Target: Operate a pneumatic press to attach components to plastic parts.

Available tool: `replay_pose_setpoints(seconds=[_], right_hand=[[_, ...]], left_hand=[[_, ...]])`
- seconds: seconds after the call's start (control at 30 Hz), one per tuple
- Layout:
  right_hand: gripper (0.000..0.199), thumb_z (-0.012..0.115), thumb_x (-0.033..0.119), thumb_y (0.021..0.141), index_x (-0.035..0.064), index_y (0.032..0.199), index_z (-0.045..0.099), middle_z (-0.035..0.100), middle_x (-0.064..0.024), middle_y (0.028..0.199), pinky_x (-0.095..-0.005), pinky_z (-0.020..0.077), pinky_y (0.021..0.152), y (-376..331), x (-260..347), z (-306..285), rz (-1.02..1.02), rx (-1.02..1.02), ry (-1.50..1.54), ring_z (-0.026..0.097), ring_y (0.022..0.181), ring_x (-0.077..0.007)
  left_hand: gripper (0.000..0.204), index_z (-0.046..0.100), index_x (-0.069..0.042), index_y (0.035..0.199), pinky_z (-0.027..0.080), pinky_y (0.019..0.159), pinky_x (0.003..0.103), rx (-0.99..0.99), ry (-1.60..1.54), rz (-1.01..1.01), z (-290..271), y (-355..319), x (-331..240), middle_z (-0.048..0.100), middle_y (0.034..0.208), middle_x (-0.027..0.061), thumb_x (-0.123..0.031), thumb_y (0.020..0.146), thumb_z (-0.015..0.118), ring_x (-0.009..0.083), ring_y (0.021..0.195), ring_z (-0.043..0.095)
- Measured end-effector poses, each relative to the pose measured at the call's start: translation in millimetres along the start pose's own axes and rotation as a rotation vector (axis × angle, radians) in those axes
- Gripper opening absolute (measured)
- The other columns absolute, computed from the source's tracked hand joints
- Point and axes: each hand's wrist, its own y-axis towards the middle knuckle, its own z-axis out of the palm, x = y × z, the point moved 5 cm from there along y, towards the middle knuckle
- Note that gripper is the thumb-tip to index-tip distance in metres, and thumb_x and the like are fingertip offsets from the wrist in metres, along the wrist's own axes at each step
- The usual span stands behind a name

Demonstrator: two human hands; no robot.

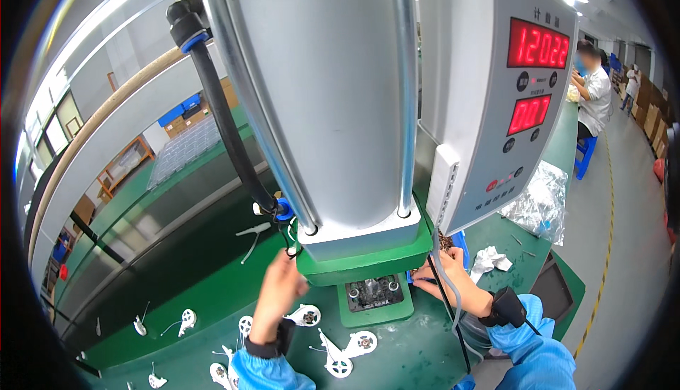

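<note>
A large silver cylinder press (329,106) stands upright in front of me, with a green plate (365,262) under it. Below that plate a dark metal fixture (375,294) with two bright pins sits on a green base. My left hand (280,285) is raised just left of the green plate, its fingers blurred by motion. My right hand (450,273) reaches in right of the fixture, behind hanging cables, with fingers bent together near a bit of blue; whatever they hold is too small to make out. Beside this hand is a blue bin (459,242) of small brownish parts.
White plastic parts with round ends (338,366) lie scattered on the green table (411,351). A counter box (489,99) with red digits hangs right of the press. Behind my right hand lie crumpled white tissue (490,261) and a clear plastic bag (542,202). A seated person (596,96) works farther off.
</note>
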Motion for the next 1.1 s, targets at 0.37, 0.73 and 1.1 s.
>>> replay_pose_setpoints(seconds=[0.37, 0.73, 1.1], right_hand=[[0.012, 0.068, 0.012, 0.07, 0.0092, 0.08, 0.064, 0.059, -0.0006, 0.081, -0.0379, 0.0268, 0.081, -6.1, 1.5, -33.0, 0.087, -0.066, 0.036, 0.052, 0.082, -0.017], [0.012, 0.068, 0.007, 0.068, 0.0042, 0.078, 0.062, 0.061, -0.0086, 0.081, -0.034, 0.0416, 0.068, 3.8, 5.6, -24.1, 0.129, -0.314, 0.226, 0.056, 0.076, -0.0256], [0.008, 0.058, -0.006, 0.07, -0.0018, 0.076, 0.055, 0.053, -0.0095, 0.072, -0.0261, 0.037, 0.052, -10.6, 3.2, -25.3, 0.223, -0.463, 0.252, 0.047, 0.057, -0.0166]], left_hand=[[0.013, 0.054, 0.005, 0.094, 0.044, 0.055, 0.028, 0.201, 0.364, 0.267, 68.0, -8.5, -34.8, 0.057, 0.074, 0.0086, -0.005, 0.087, 0.049, 0.0149, 0.062, 0.059], [0.025, 0.054, 0.001, 0.105, 0.045, 0.063, 0.03, 0.325, 0.421, 0.069, 47.0, -9.9, -27.9, 0.055, 0.081, 0.0104, -0.018, 0.09, 0.05, 0.0154, 0.065, 0.056], [0.06, 0.046, -0.009, 0.126, 0.042, 0.091, 0.042, -0.435, 1.141, -0.481, -199.4, -71.4, 82.8, 0.049, 0.119, 0.019, -0.039, 0.077, 0.064, 0.0368, 0.108, 0.05]])
